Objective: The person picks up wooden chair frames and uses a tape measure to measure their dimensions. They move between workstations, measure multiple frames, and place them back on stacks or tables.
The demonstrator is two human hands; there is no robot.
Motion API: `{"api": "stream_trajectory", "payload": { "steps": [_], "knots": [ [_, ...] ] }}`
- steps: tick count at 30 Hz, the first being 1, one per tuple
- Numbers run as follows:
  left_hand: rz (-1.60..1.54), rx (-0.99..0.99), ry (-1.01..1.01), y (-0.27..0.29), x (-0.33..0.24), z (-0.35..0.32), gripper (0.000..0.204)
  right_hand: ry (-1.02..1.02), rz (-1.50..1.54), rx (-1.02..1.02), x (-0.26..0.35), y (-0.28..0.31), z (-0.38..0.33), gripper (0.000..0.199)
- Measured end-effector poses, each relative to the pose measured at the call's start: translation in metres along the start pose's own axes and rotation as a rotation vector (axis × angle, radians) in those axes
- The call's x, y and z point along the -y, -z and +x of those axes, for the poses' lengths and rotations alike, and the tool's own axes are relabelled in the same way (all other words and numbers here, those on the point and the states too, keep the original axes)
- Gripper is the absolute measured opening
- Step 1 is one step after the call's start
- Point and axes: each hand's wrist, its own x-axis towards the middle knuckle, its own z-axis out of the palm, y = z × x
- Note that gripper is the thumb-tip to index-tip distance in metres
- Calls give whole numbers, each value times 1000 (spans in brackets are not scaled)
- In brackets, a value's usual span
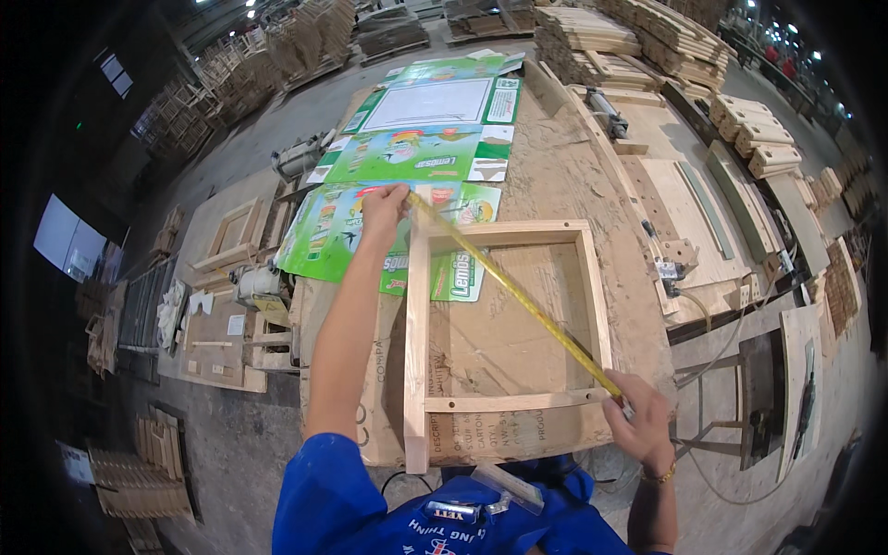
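Observation:
A yellow tape measure (pixel 523 296) is stretched diagonally over a pale wooden frame (pixel 518 403). My left hand (pixel 383 213) is closed on the tape's free end at the frame's far left corner. At the near right corner my right hand (pixel 640 414) grips the other end; its fingers mostly hide the tape's case. The frame lies flat, four-sided, and its left rail (pixel 417 342) runs past the near and far rails. Small dark holes show in the near rail.
Brown cardboard (pixel 564 439) covers the worktable, with a flattened green printed carton (pixel 398 153) under the frame's far left corner. To the right stands a bench with clamps and wood strips (pixel 708 213). Another bench (pixel 217 338) is at left. Stacked timber (pixel 629 46) rises behind.

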Motion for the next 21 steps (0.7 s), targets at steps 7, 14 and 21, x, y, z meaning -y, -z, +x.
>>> {"api": "stream_trajectory", "payload": {
  "steps": [7,14,21],
  "knots": [
    [466,-294,-178,-4,46,68,24,6,30,-91,16,-9,37,27],
    [383,-71,-146,-8,80,77,23,-121,-40,-112,-25,0,8,31],
    [361,-129,-40,16,57,89,26,-259,-165,-222,-36,0,-48,22]
  ]
}}
